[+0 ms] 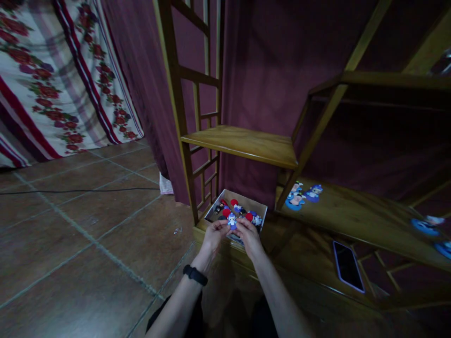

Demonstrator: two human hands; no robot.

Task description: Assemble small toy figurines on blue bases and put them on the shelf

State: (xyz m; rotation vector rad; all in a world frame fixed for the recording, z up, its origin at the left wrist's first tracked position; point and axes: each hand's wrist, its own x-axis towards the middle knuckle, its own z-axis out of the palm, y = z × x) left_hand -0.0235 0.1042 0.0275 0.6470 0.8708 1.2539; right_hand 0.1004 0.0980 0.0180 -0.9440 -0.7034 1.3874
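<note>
A small blue-and-white figurine [231, 220] with a purple base is pinched between both my hands. My left hand [215, 233], with a black band on its wrist, grips it from the left side. From the right side, my right hand [248, 233] holds it with the fingertips. Just behind and below the figurine stands an open cardboard box [252, 203] on the low wooden shelf. Several more small figurines lie in the box, some with red round bases. My hands and the held figurine hide the front part of the box.
Several figurines on blue and purple bases, among them a purple-based one [313, 192], stand on the raised shelf [355, 213] to the right. A phone [348, 266] lies lower right. An upper wooden shelf [243, 141] juts out above the box. A black cable [81, 191] crosses the tiled floor.
</note>
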